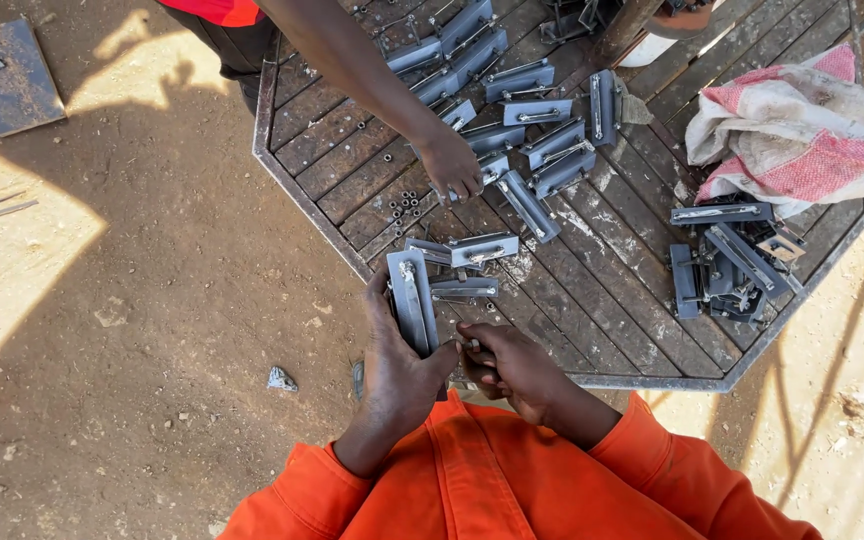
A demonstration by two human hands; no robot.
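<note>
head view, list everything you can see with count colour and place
table: one, brown slatted metal, octagonal, upper middle
grey metal brackets: many, table top, another heap at right
nuts: small cluster, dark, near table's left edge
cloth sack: one, white and red, table's right
metal plate: one, grey, on dirt top left
co-worker's hand: one, reaching among brackets
left hand: holds grey bracket
right hand: pinches something small, too small to tell
</note>
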